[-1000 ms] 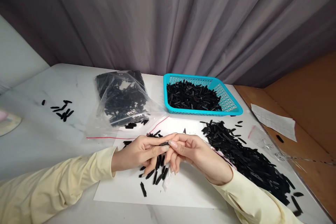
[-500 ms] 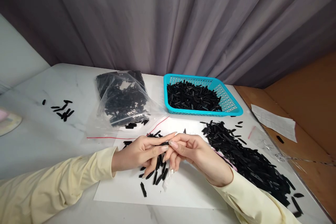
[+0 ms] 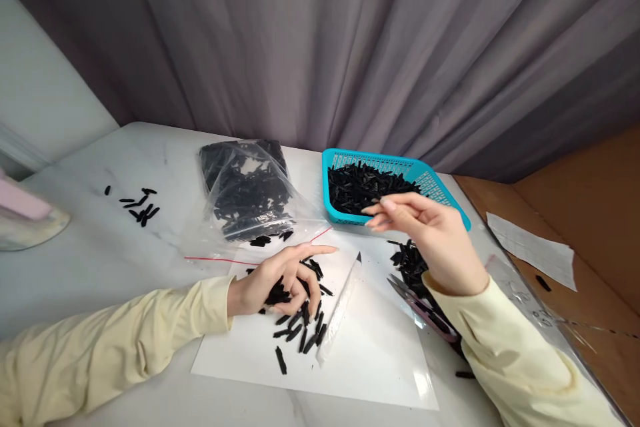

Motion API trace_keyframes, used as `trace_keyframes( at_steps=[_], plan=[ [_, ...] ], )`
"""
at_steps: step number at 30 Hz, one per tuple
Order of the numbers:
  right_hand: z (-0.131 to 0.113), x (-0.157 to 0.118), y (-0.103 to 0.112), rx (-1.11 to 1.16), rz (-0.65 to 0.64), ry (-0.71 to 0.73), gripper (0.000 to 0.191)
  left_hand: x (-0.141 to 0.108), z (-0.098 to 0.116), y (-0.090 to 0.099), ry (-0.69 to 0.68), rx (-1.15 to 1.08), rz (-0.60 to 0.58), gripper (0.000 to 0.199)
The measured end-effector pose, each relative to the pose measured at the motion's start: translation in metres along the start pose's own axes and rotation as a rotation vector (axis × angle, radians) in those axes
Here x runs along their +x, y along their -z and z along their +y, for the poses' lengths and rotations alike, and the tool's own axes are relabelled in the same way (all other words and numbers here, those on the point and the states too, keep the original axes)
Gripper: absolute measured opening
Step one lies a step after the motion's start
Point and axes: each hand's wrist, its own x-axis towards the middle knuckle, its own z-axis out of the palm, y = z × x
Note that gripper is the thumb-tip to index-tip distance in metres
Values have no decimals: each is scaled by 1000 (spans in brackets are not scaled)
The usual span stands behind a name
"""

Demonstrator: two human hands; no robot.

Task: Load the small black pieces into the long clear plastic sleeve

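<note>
The right hand [image 3: 430, 233] hovers over the near rim of a turquoise perforated plastic basket [image 3: 345, 217], fingertips together, any hold unclear; nearer than the basket, the left hand [image 3: 267, 273] curls loosely over slim black strips [image 3: 281, 360], grip unclear; rightward, a clear plastic bag [image 3: 520, 297] bears illegible dark markings.

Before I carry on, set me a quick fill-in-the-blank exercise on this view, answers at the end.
The left hand is farther from the perforated basket than the ____ hand.
The loose black strips near the left hand lie on a ____ sheet.
The clear plastic bag has a ____ edge line.
The curtain hangs ____ the basket.
Missing words: right; white; red; behind.
</note>
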Motion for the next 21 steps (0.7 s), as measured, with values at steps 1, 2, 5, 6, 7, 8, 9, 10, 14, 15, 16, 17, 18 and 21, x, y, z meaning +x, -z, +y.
trace_keyframes(
  at_steps=[1, 2, 5, 6, 7, 8, 9, 10, 14, 15, 16, 17, 18, 21],
  plan=[
    [1, 8, 4, -83, 24, 39, 22, 0, 0, 0, 4, -7, -6, 62],
    [2, 15, 6, -194, 41, 79, 23, 0, 1, 0, 8, -12, -7, 64],
    [1, 15, -2, -572, 77, 283, 21, 0, 2, -1, 6, -25, 3, 68],
    [-1, 8, -10, -661, 57, 369, 19, 0, 2, -1, 5, -29, 2, 69],
    [-3, -1, -20, -699, 5, 446, 18, 0, 2, -1, 4, -36, -5, 69],
    [-5, -11, -32, -691, -103, 484, 17, 1, 1, -1, 4, -47, -20, 69],
    [-6, -22, -44, -658, -233, 519, 16, 1, 1, -2, 4, -62, -26, 69],
    [-7, -32, -56, -629, -333, 536, 17, 1, 0, -3, 0, -78, -14, 67],
    [2, -54, -94, -553, -458, 578, 13, -1, 1, -9, -71, -68, 207, 54],
    [6, -55, -99, -559, -464, 570, 12, -2, 2, -10, -81, -48, 247, 53],
    [9, -55, -103, -573, -468, 560, 12, -3, 3, -12, -82, -34, 263, 53],
    [11, -54, -105, -590, -468, 552, 12, -4, 4, -12, -72, -32, 266, 54],
    [13, -54, -106, -607, -466, 540, 12, -5, 5, -13, -53, -39, 264, 54],
    [14, -51, -105, -627, -465, 485, 13, -4, 5, -12, -1, -87, 274, 56]
  ],
)
